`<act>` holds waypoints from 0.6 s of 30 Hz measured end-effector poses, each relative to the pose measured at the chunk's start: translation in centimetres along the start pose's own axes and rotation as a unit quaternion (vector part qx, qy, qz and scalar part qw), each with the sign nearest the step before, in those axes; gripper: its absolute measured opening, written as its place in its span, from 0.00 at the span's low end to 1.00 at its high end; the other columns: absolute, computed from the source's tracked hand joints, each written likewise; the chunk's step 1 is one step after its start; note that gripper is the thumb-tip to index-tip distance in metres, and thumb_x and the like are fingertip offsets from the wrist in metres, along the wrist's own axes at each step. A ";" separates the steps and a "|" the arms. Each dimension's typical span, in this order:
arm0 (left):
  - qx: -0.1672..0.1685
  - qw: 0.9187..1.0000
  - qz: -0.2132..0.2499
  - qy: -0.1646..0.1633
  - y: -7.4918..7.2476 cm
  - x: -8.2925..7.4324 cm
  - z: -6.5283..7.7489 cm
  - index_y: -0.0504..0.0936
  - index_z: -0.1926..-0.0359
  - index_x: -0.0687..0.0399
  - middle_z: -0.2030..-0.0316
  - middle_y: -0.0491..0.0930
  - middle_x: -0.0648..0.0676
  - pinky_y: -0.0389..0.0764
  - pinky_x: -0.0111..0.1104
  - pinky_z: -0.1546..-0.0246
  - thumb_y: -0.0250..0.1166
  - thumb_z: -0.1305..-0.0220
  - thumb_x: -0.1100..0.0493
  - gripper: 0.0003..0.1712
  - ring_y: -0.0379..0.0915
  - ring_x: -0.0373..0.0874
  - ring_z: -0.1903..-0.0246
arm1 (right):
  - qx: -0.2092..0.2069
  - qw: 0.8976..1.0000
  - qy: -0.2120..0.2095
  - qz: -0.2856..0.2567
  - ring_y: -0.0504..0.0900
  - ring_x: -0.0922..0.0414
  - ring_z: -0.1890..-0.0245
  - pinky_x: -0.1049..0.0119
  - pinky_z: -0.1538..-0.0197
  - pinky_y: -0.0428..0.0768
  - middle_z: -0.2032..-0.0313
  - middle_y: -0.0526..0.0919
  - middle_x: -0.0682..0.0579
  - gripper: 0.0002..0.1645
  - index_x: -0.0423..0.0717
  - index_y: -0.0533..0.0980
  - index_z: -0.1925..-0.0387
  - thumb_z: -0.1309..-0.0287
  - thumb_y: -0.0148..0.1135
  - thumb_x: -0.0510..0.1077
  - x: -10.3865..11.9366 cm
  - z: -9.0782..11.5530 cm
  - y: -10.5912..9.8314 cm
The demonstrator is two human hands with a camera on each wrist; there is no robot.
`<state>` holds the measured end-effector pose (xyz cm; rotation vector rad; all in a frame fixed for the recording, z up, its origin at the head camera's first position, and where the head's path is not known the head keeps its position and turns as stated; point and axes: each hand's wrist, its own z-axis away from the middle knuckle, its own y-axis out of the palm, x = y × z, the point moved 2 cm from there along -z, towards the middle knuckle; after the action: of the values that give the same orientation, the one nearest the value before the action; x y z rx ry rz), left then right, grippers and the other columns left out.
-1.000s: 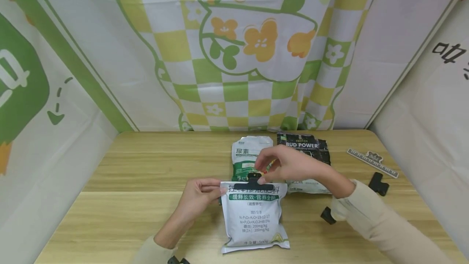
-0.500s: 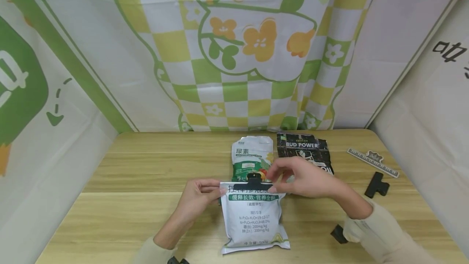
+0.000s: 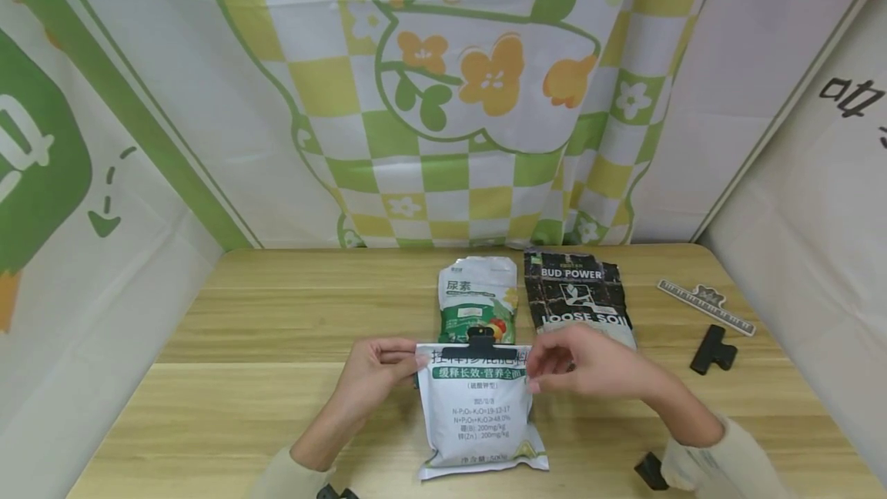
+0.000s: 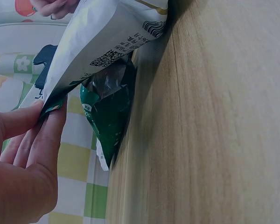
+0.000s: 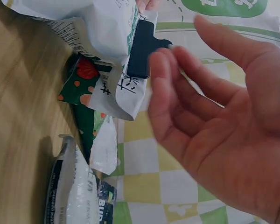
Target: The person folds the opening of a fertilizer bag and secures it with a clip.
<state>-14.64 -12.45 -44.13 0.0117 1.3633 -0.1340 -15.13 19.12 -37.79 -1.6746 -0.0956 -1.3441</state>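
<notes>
A white fertilizer bag (image 3: 478, 414) with green and black lettering stands upright on the table. Its top edge carries a black bag clip (image 3: 481, 343), also visible in the right wrist view as a dark clip (image 5: 143, 49). My left hand (image 3: 379, 376) pinches the bag's top left corner; in the left wrist view the thumb and fingers (image 4: 46, 140) lie on either side of that corner. At the bag's upper right edge is my right hand (image 3: 589, 364). Its fingers are loosely bent, with the thumb apart and nothing between them in the right wrist view (image 5: 224, 102).
Behind lie a white and green bag (image 3: 474, 299) and a black "Bud Power" soil bag (image 3: 575, 291). To the right are a ruler-like clip with piano-key markings (image 3: 705, 306), a black clip (image 3: 712, 349) and a dark piece (image 3: 651, 471) beside the right sleeve. A patterned curtain (image 3: 443, 175) hangs behind the table.
My right hand has left the black clip and moved right and down along the bag's top to its right edge. My left hand and the bag have stayed in place.
</notes>
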 end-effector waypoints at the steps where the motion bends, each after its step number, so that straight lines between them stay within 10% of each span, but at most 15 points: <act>1: 0.000 1.000 0.000 0.000 0.0 0.0 0.0 0.86 0.49 0.72 0.59 0.91 0.63 0.92 0.30 0.59 0.73 0.38 0.68 0.17 0.90 0.41 0.64 | 0.007 1.000 0.004 0.001 0.83 0.67 0.67 0.70 0.60 0.86 0.66 0.87 0.59 0.09 0.51 0.85 0.63 0.37 0.75 0.51 -0.1 0.2 0.2; 18: -0.004 1.000 0.002 -0.002 0.1 0.0 0.0 0.86 0.50 0.71 0.60 0.92 0.62 0.92 0.30 0.60 0.74 0.39 0.68 0.17 0.89 0.41 0.65 | 0.062 0.994 0.082 -0.036 0.83 0.67 0.65 0.73 0.60 0.85 0.62 0.86 0.54 0.21 0.41 0.82 0.58 0.45 0.80 0.50 -3.2 1.6 4.2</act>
<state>-14.63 -12.37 -44.15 0.0070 1.3599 -0.1257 -12.78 19.43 -42.76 -1.4630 -0.1411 -1.4944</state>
